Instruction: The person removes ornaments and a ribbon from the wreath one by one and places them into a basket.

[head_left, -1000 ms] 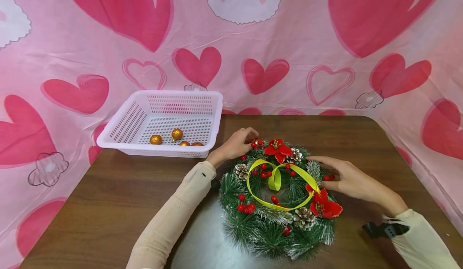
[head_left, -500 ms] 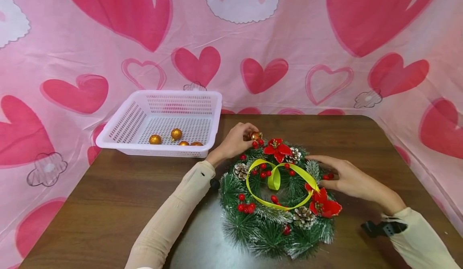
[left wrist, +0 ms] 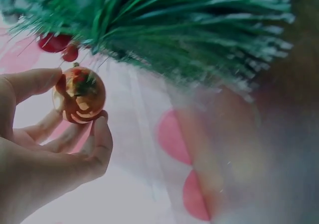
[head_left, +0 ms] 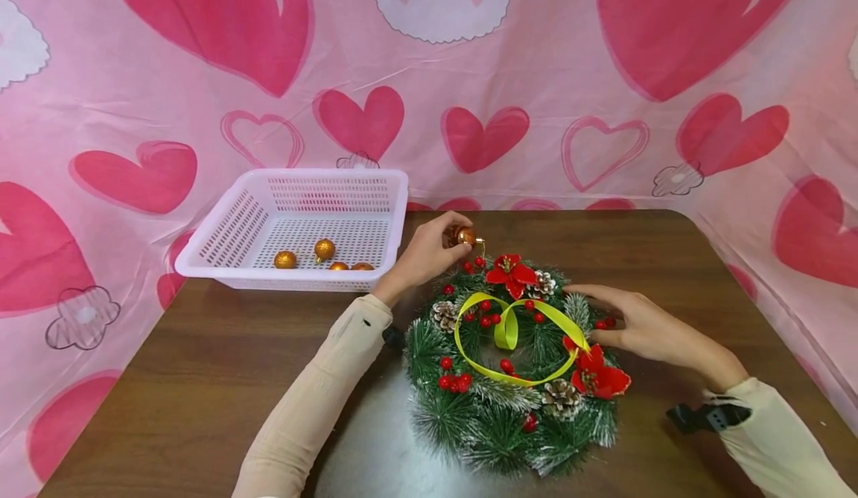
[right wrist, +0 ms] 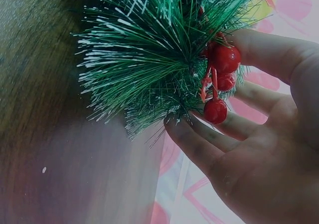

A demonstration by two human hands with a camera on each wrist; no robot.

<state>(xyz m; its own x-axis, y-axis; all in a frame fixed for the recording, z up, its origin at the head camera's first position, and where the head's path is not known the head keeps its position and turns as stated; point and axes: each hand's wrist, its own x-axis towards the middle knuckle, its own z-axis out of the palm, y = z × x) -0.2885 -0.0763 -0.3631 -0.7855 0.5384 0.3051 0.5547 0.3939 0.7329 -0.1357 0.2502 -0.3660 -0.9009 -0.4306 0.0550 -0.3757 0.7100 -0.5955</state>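
Fingertips and thumb of my left hand (head_left: 429, 249) pinch a shiny gold Christmas bauble (head_left: 464, 236), just beyond the far left edge of a green wreath (head_left: 442, 416). In the left wrist view the bauble (left wrist: 79, 97) hangs by red berries (left wrist: 55, 42) and needles. A thin loop shows at its cap in the head view. My right hand (head_left: 646, 327) lies at the wreath's right side, fingers mostly straight and spread, fingertips touching the needles around red berries (right wrist: 224, 59). The wreath carries red poinsettias (head_left: 511, 276), pinecones (head_left: 561, 397) and a yellow ribbon (head_left: 506, 330).
A white perforated basket (head_left: 221, 263) stands at the back left of the wooden table (head_left: 194, 379), holding several gold baubles (head_left: 325, 249). Behind the table hangs a pink cloth (head_left: 429, 74) printed with hearts. Each wrist wears a dark strap (head_left: 707, 417).
My left hand has drawn the bauble up and away from the wreath's far left edge, so it now shows plainly. The right hand stays at the wreath's side. The view has shifted slightly.
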